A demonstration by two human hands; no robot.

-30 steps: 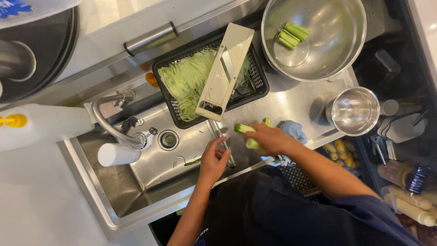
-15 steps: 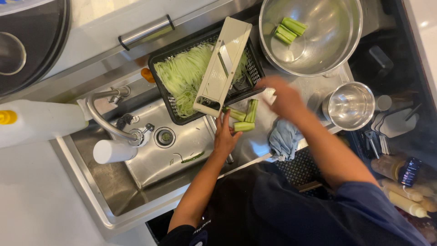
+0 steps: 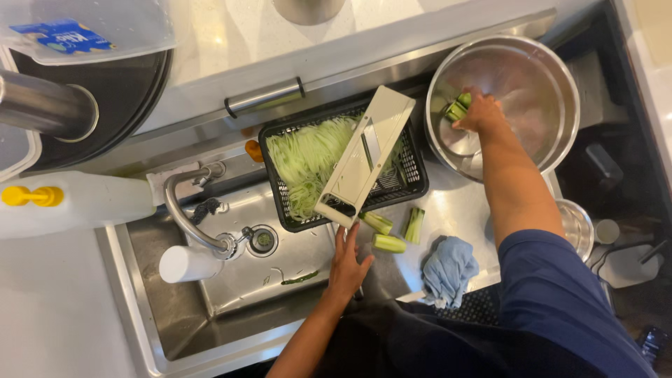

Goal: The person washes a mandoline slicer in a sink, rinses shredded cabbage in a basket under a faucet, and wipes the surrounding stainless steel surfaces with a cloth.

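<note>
Reaching into the steel bowl [image 3: 553, 77], the right hand [image 3: 479, 112] grips cucumber pieces [image 3: 456, 108]. Left hand [image 3: 348, 262], fingers spread, steadies one slicer [image 3: 364, 164] over the basket [image 3: 413, 182]; three cucumber chunks [image 3: 389, 243] lie beside the sink's [image 3: 140, 280] edge.

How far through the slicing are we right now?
Done: a heap of green shreds fills the black basket. In hand: the right hand grips cucumber pieces in the steel bowl; the left hand touches the slicer. Left: three cut pieces on the counter.
</note>
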